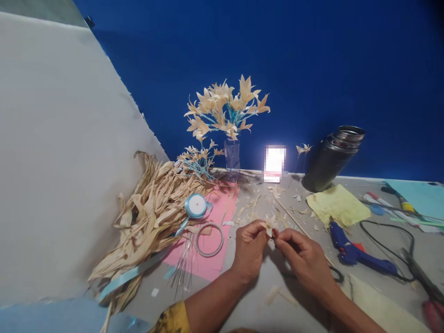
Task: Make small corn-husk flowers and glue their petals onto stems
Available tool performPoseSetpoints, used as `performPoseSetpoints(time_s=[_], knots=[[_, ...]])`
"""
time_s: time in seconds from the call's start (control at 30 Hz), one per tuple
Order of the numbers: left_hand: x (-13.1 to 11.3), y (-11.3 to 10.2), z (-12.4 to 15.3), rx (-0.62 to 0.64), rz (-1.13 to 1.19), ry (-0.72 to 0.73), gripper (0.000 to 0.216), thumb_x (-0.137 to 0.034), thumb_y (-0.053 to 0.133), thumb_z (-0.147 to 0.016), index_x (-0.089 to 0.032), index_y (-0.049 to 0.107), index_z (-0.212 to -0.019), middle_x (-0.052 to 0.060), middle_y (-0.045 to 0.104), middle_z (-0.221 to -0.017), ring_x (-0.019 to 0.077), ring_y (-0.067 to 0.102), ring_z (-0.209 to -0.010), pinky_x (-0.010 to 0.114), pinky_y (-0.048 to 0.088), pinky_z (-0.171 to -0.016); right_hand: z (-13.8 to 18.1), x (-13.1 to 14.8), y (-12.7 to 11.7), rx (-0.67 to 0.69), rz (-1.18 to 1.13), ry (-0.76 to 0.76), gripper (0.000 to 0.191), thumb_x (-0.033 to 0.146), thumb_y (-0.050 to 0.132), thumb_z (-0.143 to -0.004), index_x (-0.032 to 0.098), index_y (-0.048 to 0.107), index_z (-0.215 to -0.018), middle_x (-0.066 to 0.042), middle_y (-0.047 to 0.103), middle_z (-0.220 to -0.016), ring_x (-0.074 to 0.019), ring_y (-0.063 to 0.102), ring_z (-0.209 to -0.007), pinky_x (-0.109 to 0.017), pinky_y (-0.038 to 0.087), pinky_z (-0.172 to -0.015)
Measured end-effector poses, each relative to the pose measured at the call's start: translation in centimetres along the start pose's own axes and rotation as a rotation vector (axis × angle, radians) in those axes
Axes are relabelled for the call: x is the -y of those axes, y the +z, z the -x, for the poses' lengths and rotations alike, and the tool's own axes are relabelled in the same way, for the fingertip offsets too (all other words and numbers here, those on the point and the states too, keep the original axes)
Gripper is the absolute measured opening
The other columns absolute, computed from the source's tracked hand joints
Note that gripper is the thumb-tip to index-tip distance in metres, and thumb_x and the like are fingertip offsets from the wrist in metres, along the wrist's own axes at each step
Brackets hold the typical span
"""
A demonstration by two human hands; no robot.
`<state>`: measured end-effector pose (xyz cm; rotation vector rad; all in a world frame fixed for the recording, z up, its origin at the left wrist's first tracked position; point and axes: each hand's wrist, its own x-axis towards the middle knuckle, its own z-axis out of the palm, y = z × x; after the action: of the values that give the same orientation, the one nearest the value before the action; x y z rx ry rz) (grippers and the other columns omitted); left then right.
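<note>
My left hand [249,246] and my right hand [305,257] meet above the grey table [256,296]. Both pinch a small cream husk flower [269,225] between fingertips, the left from the left side, the right from below and right. A heap of dried corn husks [149,217] lies to the left. A roll of light blue ribbon [196,206] and a clear tape ring [208,238] rest on a pink sheet [222,212]. Thin wires [185,263] lie at the sheet's near edge.
A glass vase with finished husk flowers [227,108] stands at the back, loose flower stems [199,162] beside it. A dark metal flask [331,159], yellow paper [338,206], a blue glue gun [357,253] with black cord, pens and scissors [430,296] lie right. A bright screen [274,163] glows behind.
</note>
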<state>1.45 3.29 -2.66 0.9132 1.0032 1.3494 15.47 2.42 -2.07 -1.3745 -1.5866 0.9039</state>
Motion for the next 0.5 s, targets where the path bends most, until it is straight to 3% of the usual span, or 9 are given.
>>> performPoseSetpoints(time_s=[0.37,0.43,0.5], knots=[[-0.5,0.1,-0.1,-0.025,-0.055,0.060,0.015,-0.021,0.076,-0.071,-0.017,0.071,-0.058,0.001,0.059,-0.067,0.0151,0.052,-0.071,0.025,0.042,-0.070,-0.8,0.3,-0.4,0.061,-0.012,0.004,0.030,0.046,0.060,-0.083,0.022,0.066,-0.067,0.000,0.063,-0.060,-0.0170,0.055,-0.056,-0.027,0.047,-0.059],[-0.9,0.2,0.1,0.026,-0.044,0.050,0.002,-0.019,0.078,-0.070,-0.017,0.077,-0.069,0.004,0.065,-0.076,0.0168,0.057,-0.077,0.026,0.045,-0.074,-1.0,0.2,-0.7,0.037,-0.027,-0.023,0.028,0.045,0.060,-0.084,0.021,0.068,-0.070,0.000,0.063,-0.061,-0.0169,0.055,-0.057,-0.027,0.047,-0.060],[-1.1,0.3,0.2,0.089,-0.017,0.006,0.015,-0.020,0.078,-0.071,-0.018,0.081,-0.086,0.007,0.071,-0.087,0.0190,0.061,-0.083,0.028,0.047,-0.078,-1.1,0.1,-0.9,0.010,-0.041,-0.043,0.027,0.044,0.060,-0.085,0.021,0.069,-0.072,0.000,0.064,-0.063,-0.0169,0.055,-0.058,-0.026,0.047,-0.061]])
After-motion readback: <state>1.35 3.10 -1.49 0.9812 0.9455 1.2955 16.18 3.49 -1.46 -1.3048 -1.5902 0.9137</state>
